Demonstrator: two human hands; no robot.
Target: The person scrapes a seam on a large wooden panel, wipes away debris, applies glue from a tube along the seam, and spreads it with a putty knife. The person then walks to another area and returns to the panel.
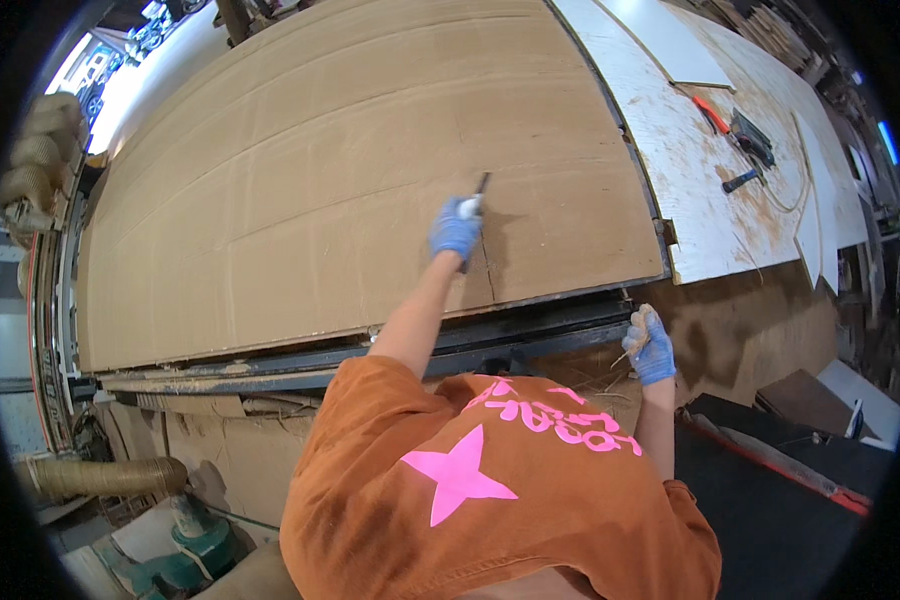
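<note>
My left hand [456, 235], in a blue work glove, is closed around a slim tool [472, 205] with a white body and a dark narrow tip. Its exact kind I cannot make out. The hand reaches over a wide brown cardboard-like sheet [350, 190] with long creases. A thin dark line runs from below this hand toward the sheet's near edge. My right hand [649, 350], gloved in blue with dusty pale fingers, is curled shut just off the sheet's near right corner, beside a dark metal rail [530, 330]. Whatever it holds is hidden by the fingers.
At the right, a dusty white board [705, 215] carries a red-and-black power tool [750, 140] and a dark-handled tool [740, 181]. A ribbed hose [35, 155] stands at the far left. Green machinery [200, 535] sits lower left, and a dark panel [740, 510] lies lower right.
</note>
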